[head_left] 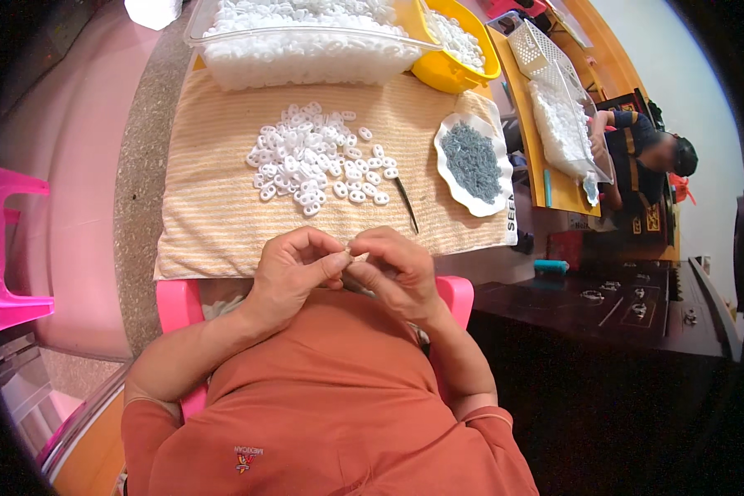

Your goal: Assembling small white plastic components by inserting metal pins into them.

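At the near edge of the striped towel [211,236], my left hand [293,269] and my right hand [398,271] meet, thumbs and forefingers pinched together. Whatever lies between the fingertips is too small to make out. Beyond them spreads a loose pile of white oval plastic pieces [299,157], each with two holes. A thin dark pointed tool [406,205] lies just right of the pile. Farther right, a white scalloped dish [481,211] holds a heap of small grey-blue translucent pieces [471,161].
A clear tub [306,33] full of white pieces stands at the back, with a yellow basket [442,78] of more beside it. At right, another person [641,157] works at a second table with a clear bin [558,124]. A pink stool [12,248] stands at left.
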Demonstrator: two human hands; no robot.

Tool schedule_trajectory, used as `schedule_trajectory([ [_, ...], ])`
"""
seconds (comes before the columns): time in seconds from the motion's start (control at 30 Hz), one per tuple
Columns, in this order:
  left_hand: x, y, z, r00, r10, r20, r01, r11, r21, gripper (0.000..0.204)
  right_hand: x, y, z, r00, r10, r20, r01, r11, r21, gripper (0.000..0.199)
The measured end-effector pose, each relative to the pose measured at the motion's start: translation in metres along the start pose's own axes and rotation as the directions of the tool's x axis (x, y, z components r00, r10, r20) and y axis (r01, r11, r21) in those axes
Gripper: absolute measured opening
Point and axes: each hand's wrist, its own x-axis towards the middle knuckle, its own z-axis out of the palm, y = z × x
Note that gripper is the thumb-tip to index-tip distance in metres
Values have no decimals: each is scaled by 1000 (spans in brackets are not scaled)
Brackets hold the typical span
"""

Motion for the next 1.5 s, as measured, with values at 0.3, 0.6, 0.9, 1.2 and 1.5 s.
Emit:
schedule_trajectory([
  [0.3, 0, 2, -1, 997, -70, -29, 68, 995, -80, 13, -6, 15, 11, 997, 76, -4, -74, 983, 169, 12],
  [0.6, 0, 3, 1, 993, -111, -50, 103, 984, -146, 14, -11, 13, 14, 949, 314, 6, -298, 893, 337, 6],
  [0.9, 1, 0, 0, 987, -150, -61, 131, 962, -239, 21, -9, 14, 14, 912, 411, 1, -370, 821, 436, 9],
  [1.2, 1, 0, 0, 983, -168, -69, 149, 964, -219, 20, -8, 11, 16, 889, 457, 3, -409, 793, 453, 10],
  [1.5, 2, -1, 0, 986, -152, -68, 136, 969, -206, 20, -7, 11, 16, 906, 423, 17, -388, 814, 431, 10],
])
